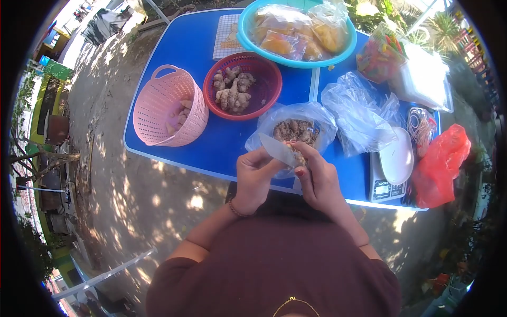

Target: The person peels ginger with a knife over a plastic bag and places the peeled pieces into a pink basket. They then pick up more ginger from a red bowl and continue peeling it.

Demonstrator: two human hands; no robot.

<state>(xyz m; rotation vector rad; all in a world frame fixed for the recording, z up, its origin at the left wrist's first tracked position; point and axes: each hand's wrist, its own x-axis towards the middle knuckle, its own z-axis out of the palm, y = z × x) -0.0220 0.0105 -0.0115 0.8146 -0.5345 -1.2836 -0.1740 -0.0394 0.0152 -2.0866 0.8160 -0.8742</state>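
My left hand point(252, 177) is closed on a knife with a broad pale blade point(278, 150). Between the fingers of my right hand point(320, 177) is a piece of ginger point(299, 157), partly hidden by the blade and the fingers. The blade lies against the piece. Both hands are over the near edge of a clear plastic bag point(328, 122) that holds brown peelings point(296, 129). Behind it, a red basket point(272, 87) holds several ginger roots point(233, 98). Pale pieces point(182, 115) lie in the pink basket point(150, 119) at the left.
On the blue table point(214, 153), a turquoise basin point(244, 33) holds bagged yellow food. A crumpled clear bag point(356, 113), a scale point(381, 189), a red plastic bag point(441, 169), a bag of colourful pieces point(377, 55) and white plastic bags point(422, 79) are at the right.
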